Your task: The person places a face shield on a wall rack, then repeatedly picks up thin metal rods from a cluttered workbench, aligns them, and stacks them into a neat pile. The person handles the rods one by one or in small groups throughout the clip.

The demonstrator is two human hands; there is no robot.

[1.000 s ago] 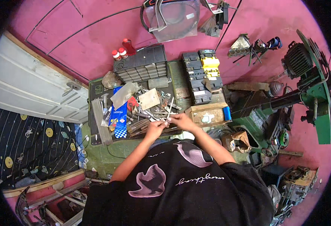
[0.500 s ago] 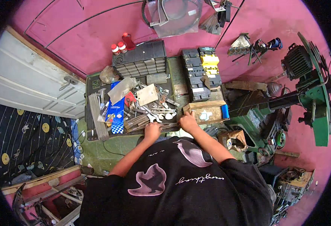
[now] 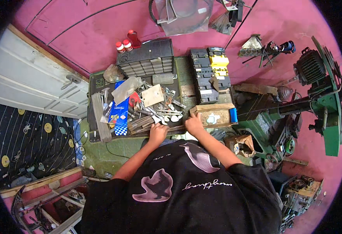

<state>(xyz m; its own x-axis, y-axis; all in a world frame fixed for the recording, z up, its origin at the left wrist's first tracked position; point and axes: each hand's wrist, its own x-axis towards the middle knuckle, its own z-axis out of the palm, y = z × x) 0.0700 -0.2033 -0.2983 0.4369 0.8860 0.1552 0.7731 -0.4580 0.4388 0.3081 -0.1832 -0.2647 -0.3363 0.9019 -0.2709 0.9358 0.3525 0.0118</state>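
My left hand (image 3: 158, 133) is at the near edge of the workbench, fingers curled beside a bundle of thin brown rods (image 3: 140, 124). What its fingers hold, if anything, is too small to make out. Just above it lie several open-ended wrenches (image 3: 173, 118). My right hand (image 3: 194, 123) is bent over the left end of a shallow wooden tray (image 3: 222, 106), its fingers closed at the wall. A pale piece (image 3: 213, 117) lies inside the tray. Thin rods (image 3: 175, 128) stretch along the bench edge between my two hands.
A blue packet (image 3: 121, 121) and a bundle of grey rods (image 3: 101, 121) lie left. Behind the loose tools stand a drawer cabinet (image 3: 145, 58) and black batteries (image 3: 203, 78). A green machine (image 3: 252, 123) is right of the bench, a cardboard box (image 3: 242, 145) below the tray.
The whole view has shifted slightly with my head. Both hands stay at nearly the same places along the bench edge; the left hand's fingers have moved a little.
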